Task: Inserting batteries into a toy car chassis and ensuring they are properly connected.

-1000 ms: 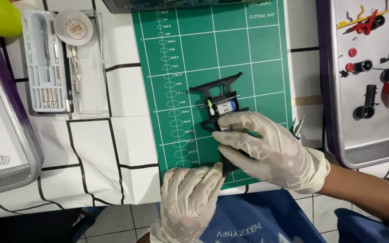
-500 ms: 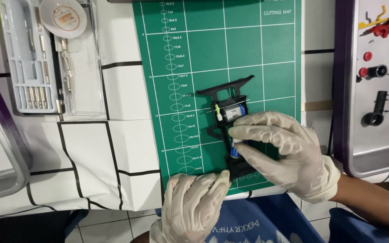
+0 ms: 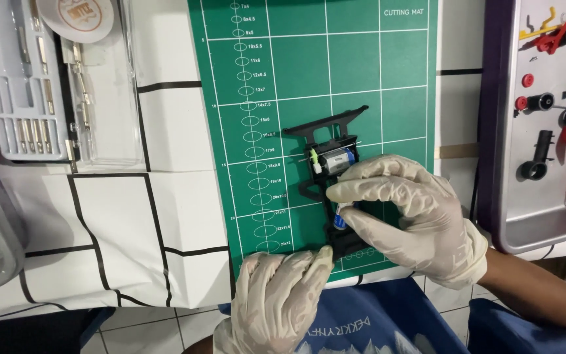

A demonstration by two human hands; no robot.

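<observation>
Hands gloved: right hand (image 3: 414,216) pinches small blue-white part (image 3: 340,216) onto black chassis (image 3: 329,177), mid green cutting mat (image 3: 322,124); left hand (image 3: 283,298) braces chassis's near end. Best: keep chassis flat, press part straight down.

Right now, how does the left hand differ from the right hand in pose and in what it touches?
The right hand lies flat over the black chassis, its fingers pinching a small blue part; the left hand is curled at the green cutting mat edge, steadying the chassis end. Both wear pale gloves.
</observation>
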